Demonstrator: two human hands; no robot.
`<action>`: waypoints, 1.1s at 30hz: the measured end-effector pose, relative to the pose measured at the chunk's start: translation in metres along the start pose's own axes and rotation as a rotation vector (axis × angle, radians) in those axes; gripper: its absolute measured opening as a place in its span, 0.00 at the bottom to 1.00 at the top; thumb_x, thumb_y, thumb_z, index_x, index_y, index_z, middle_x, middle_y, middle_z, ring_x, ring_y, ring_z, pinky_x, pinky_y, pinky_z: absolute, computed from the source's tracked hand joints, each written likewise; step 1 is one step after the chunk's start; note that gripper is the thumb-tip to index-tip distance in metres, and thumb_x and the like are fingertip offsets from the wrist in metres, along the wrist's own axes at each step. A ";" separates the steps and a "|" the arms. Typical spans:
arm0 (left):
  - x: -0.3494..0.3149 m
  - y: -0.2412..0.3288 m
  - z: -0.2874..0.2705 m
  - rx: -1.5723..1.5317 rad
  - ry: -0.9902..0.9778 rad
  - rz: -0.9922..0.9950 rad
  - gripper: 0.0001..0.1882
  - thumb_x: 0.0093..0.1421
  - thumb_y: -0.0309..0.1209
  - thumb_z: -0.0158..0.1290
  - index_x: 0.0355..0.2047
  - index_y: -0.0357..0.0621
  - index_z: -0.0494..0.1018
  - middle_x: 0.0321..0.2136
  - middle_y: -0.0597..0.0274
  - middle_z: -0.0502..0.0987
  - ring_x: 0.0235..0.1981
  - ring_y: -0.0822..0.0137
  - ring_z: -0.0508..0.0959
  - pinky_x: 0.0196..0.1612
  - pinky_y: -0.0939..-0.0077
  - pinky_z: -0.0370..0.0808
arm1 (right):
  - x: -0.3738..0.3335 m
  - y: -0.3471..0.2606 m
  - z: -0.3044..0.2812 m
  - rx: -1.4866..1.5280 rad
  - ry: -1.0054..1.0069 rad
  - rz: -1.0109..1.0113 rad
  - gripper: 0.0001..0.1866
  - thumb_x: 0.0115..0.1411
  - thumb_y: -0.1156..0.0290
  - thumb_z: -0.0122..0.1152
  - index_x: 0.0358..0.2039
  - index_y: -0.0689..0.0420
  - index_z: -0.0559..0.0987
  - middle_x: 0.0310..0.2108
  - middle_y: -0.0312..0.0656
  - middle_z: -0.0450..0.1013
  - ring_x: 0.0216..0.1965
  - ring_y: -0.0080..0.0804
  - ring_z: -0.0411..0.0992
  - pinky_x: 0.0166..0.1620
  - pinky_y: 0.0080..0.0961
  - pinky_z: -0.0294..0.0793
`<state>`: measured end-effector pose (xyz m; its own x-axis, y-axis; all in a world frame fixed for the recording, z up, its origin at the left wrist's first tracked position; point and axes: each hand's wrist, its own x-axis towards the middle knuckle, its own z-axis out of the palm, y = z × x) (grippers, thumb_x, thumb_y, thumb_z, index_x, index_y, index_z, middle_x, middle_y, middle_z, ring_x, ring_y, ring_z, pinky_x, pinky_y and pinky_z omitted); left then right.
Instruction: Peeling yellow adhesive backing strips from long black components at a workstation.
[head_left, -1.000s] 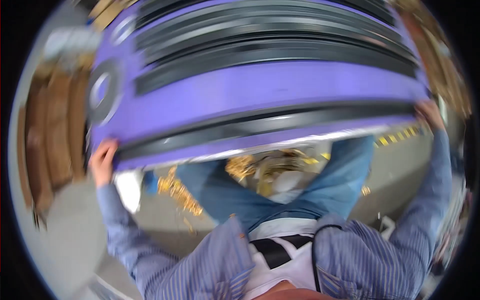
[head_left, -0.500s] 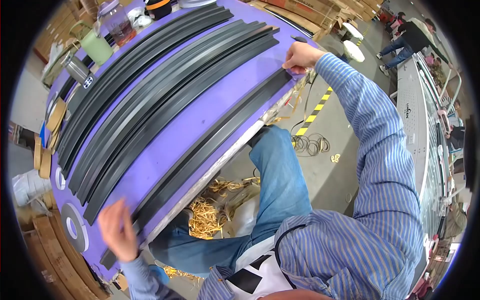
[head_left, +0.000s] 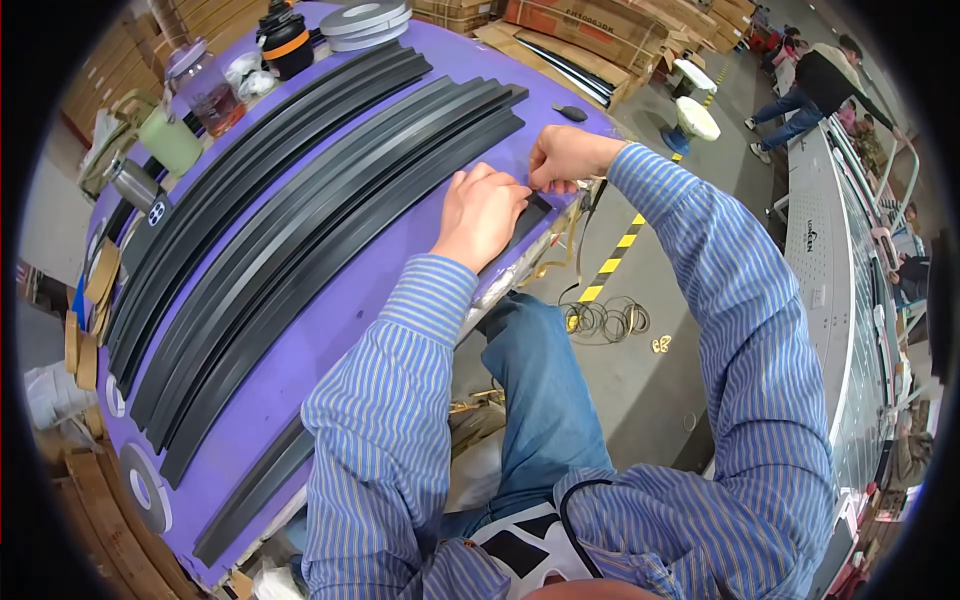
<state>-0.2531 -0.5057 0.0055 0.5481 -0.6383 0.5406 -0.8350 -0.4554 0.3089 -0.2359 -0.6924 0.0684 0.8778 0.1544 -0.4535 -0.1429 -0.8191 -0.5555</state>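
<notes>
A single long black strip (head_left: 250,490) lies along the near edge of a purple-topped table (head_left: 305,375). My left forearm crosses it and covers its middle. At its far right end, my left hand (head_left: 480,215) is closed over the strip, fingers bent and touching it. My right hand (head_left: 568,160) is pinched closed at the same end, its fingertips right beside the left ones. Whatever is between the fingertips is too small or hidden to make out. Beyond the hands lie a middle group of black strips (head_left: 300,240) and a farther group (head_left: 245,170), side by side.
Along the back stand grey tape rolls (head_left: 365,22), a black jar with an orange band (head_left: 285,45), a clear jar (head_left: 205,92), a green cup (head_left: 170,140) and a metal flask (head_left: 130,185). A small black object (head_left: 570,113) lies beyond my right hand. Stools (head_left: 690,118) stand to the right.
My left hand has moved from the strip's near left end to its far right end, beside my right hand. The right hand stays there, pinched. The view has shifted slightly.
</notes>
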 end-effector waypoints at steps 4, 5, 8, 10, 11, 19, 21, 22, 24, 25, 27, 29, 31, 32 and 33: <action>0.000 -0.005 0.013 -0.041 0.064 0.035 0.10 0.50 0.30 0.56 0.34 0.50 0.79 0.32 0.69 0.78 0.37 0.67 0.72 0.40 0.73 0.66 | -0.001 0.011 -0.001 -0.038 0.017 -0.024 0.08 0.50 0.72 0.59 0.25 0.65 0.77 0.19 0.38 0.73 0.18 0.23 0.72 0.20 0.20 0.72; -0.001 -0.006 0.016 -0.047 0.058 0.033 0.10 0.50 0.30 0.56 0.34 0.50 0.79 0.32 0.69 0.78 0.37 0.67 0.72 0.40 0.73 0.66 | 0.000 0.013 0.001 -0.059 0.024 -0.037 0.08 0.50 0.72 0.59 0.25 0.65 0.77 0.19 0.39 0.73 0.19 0.24 0.72 0.20 0.20 0.73; -0.006 -0.010 0.017 -0.003 0.069 0.052 0.10 0.51 0.30 0.56 0.35 0.51 0.79 0.32 0.70 0.78 0.37 0.68 0.72 0.40 0.72 0.65 | -0.002 0.013 0.013 -0.129 0.090 -0.110 0.09 0.50 0.70 0.58 0.26 0.65 0.77 0.19 0.42 0.73 0.19 0.28 0.73 0.24 0.24 0.74; -0.008 -0.014 0.017 0.004 0.069 0.055 0.10 0.52 0.31 0.54 0.35 0.50 0.78 0.31 0.70 0.78 0.36 0.67 0.72 0.41 0.71 0.65 | 0.001 0.016 0.020 -0.162 0.120 -0.150 0.10 0.50 0.70 0.58 0.26 0.66 0.76 0.19 0.44 0.74 0.20 0.30 0.73 0.25 0.25 0.75; -0.006 -0.013 0.017 0.010 0.078 0.067 0.10 0.53 0.31 0.53 0.35 0.49 0.78 0.31 0.70 0.78 0.36 0.67 0.72 0.41 0.70 0.64 | 0.001 0.020 0.022 -0.233 0.215 -0.243 0.10 0.50 0.69 0.58 0.26 0.65 0.76 0.20 0.46 0.74 0.21 0.32 0.73 0.27 0.27 0.75; -0.013 -0.007 0.018 0.067 0.066 0.111 0.12 0.54 0.32 0.53 0.39 0.50 0.77 0.32 0.71 0.78 0.37 0.67 0.72 0.42 0.71 0.64 | 0.003 0.054 0.023 -0.501 0.680 -0.381 0.11 0.53 0.67 0.60 0.31 0.63 0.76 0.25 0.46 0.74 0.22 0.31 0.73 0.30 0.29 0.73; -0.013 -0.006 0.018 0.094 0.035 0.104 0.13 0.54 0.32 0.54 0.41 0.51 0.77 0.33 0.71 0.79 0.38 0.67 0.72 0.42 0.72 0.65 | -0.014 0.038 0.011 -0.107 0.697 -0.437 0.13 0.53 0.65 0.60 0.35 0.62 0.76 0.28 0.48 0.75 0.24 0.35 0.74 0.31 0.29 0.74; -0.012 -0.005 0.018 0.100 0.038 0.095 0.13 0.54 0.32 0.54 0.41 0.51 0.76 0.32 0.71 0.79 0.37 0.67 0.72 0.42 0.71 0.65 | -0.017 0.037 0.011 -0.108 0.698 -0.433 0.13 0.53 0.65 0.60 0.35 0.62 0.76 0.28 0.48 0.75 0.24 0.35 0.74 0.31 0.29 0.74; -0.010 -0.005 0.016 0.118 0.044 0.076 0.15 0.54 0.34 0.55 0.43 0.50 0.76 0.32 0.70 0.79 0.37 0.65 0.73 0.41 0.70 0.67 | -0.020 0.032 0.013 0.216 0.609 -0.241 0.16 0.54 0.65 0.60 0.40 0.60 0.74 0.29 0.44 0.75 0.24 0.29 0.73 0.28 0.24 0.73; -0.010 -0.005 0.014 0.120 0.042 0.075 0.15 0.54 0.34 0.55 0.43 0.50 0.76 0.32 0.70 0.79 0.37 0.65 0.73 0.41 0.70 0.67 | -0.021 0.030 0.014 0.376 0.558 -0.147 0.17 0.54 0.66 0.60 0.43 0.59 0.73 0.29 0.42 0.75 0.25 0.26 0.73 0.26 0.22 0.72; -0.003 0.000 0.010 -0.031 0.147 -0.026 0.14 0.53 0.35 0.56 0.40 0.49 0.77 0.30 0.68 0.79 0.34 0.64 0.74 0.38 0.69 0.69 | -0.022 0.036 0.018 0.379 0.588 -0.134 0.18 0.54 0.67 0.60 0.45 0.58 0.72 0.29 0.40 0.75 0.25 0.23 0.72 0.25 0.21 0.71; -0.005 0.001 0.005 -0.098 0.196 -0.079 0.13 0.52 0.36 0.57 0.39 0.49 0.77 0.29 0.67 0.79 0.32 0.63 0.74 0.37 0.68 0.70 | -0.017 0.041 0.031 0.399 0.623 -0.114 0.21 0.54 0.69 0.61 0.48 0.57 0.70 0.30 0.36 0.75 0.24 0.18 0.70 0.22 0.17 0.69; -0.009 0.000 0.000 -0.065 0.110 -0.088 0.11 0.51 0.37 0.58 0.34 0.48 0.79 0.28 0.65 0.79 0.29 0.61 0.75 0.34 0.68 0.71 | -0.015 0.041 0.041 0.474 0.550 -0.193 0.21 0.54 0.70 0.62 0.48 0.57 0.70 0.30 0.36 0.75 0.23 0.18 0.70 0.22 0.17 0.69; -0.010 0.000 -0.002 -0.049 0.069 -0.092 0.11 0.50 0.38 0.59 0.32 0.48 0.80 0.27 0.64 0.79 0.28 0.61 0.75 0.33 0.68 0.71 | -0.015 0.039 0.045 0.545 0.474 -0.267 0.21 0.53 0.72 0.62 0.48 0.57 0.71 0.31 0.35 0.75 0.23 0.17 0.69 0.21 0.17 0.68; -0.011 -0.002 -0.002 -0.041 0.074 -0.092 0.11 0.50 0.38 0.59 0.32 0.48 0.80 0.27 0.64 0.79 0.28 0.61 0.75 0.33 0.68 0.71 | -0.015 0.037 0.048 0.614 0.394 -0.343 0.22 0.52 0.73 0.63 0.48 0.57 0.71 0.31 0.35 0.75 0.22 0.17 0.69 0.20 0.17 0.68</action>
<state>-0.2578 -0.4965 0.0009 0.6185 -0.5465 0.5646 -0.7835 -0.4833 0.3905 -0.2759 -0.6987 0.0211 0.9987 0.0422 0.0278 0.0390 -0.2939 -0.9550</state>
